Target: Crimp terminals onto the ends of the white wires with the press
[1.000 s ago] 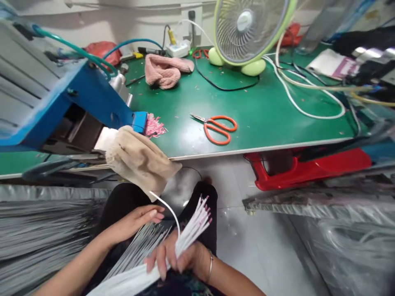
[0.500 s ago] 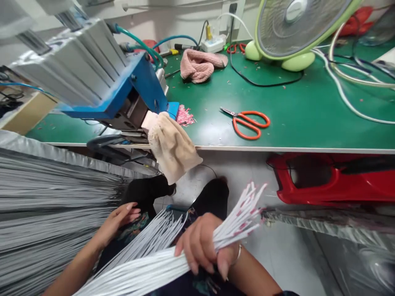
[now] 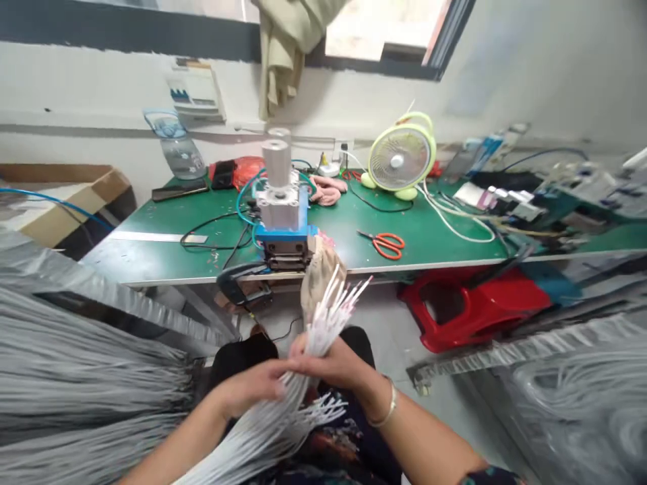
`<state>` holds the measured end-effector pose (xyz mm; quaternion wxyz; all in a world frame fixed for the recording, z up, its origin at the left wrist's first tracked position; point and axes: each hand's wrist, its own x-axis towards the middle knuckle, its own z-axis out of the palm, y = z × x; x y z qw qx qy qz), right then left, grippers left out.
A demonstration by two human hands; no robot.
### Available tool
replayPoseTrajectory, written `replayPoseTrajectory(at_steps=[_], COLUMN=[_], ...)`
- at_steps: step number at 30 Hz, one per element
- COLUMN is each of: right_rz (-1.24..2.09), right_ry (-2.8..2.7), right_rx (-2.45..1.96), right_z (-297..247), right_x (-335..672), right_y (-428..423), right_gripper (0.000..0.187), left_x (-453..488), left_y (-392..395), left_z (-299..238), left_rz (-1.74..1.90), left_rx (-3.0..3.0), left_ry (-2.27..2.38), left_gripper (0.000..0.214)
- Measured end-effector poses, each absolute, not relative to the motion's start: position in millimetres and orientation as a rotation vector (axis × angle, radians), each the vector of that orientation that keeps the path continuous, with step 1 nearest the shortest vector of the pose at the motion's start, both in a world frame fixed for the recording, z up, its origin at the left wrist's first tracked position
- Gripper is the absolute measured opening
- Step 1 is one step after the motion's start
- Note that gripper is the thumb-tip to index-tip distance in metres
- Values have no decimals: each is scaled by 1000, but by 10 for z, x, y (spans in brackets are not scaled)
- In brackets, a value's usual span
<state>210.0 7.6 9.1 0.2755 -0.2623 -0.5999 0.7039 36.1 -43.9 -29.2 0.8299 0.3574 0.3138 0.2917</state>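
Observation:
My right hand (image 3: 331, 364) is closed around a bundle of thin white cords (image 3: 327, 327). The bundle's pink-marked tips fan out above the fist, pointing up and to the right. Lower down, my left hand (image 3: 257, 387) grips the same bundle from the left side, its thumb close to my right hand; its fingers are slightly blurred. A second group of loose white cord ends (image 3: 326, 409) sticks out to the right under my right wrist. The long cords run down to the lower left, across my lap.
On the green table (image 3: 348, 219) stand a blue and silver press machine (image 3: 283, 232) with a cloth sleeve (image 3: 321, 266), orange-handled scissors (image 3: 387, 244) and a green fan (image 3: 399, 162). A red stool (image 3: 475, 303) stands below. Racks of grey cords (image 3: 75, 364) hang at left.
My left hand has moved right from beside the cords onto the bundle. The bundle now points more steeply upward in my right hand. The head view has lifted, showing the wall and window.

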Motion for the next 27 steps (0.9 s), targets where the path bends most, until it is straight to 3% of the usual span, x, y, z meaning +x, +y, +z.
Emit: replayPoseTrajectory(at_steps=[2,4,8,15,19,24,27], right_rz=[1680,1493,1292,1624,1618,1868,1924], right_ry=[-1878,-2090,-2270,-1986,-1737,-1512,-1338], right_rx=[-904,-1038,-948,-829,-944,-963,-910], right_z=[234,351,497,335,215,194,221], right_x=[1777,1502,1219,1363,1471,1511,1521], right_y=[207,322,443,504,558,669,715], right_gripper=[16,13,21,34,26,28,28], left_x=[553,643,542,292,293,330,281], left_y=[-461,-426,-342,-380,-345,-389,-478], left_z=[-173,-104,-87,-197,-288,-379,-326], left_rz=[618,887,1164,1369,1348,1311,1458], left_rx=[828,795,697,571,686,802,820], left_ry=[688,824,943,1138,1263,1393,1514], left_gripper=[46,26,25,26,22,19,13])
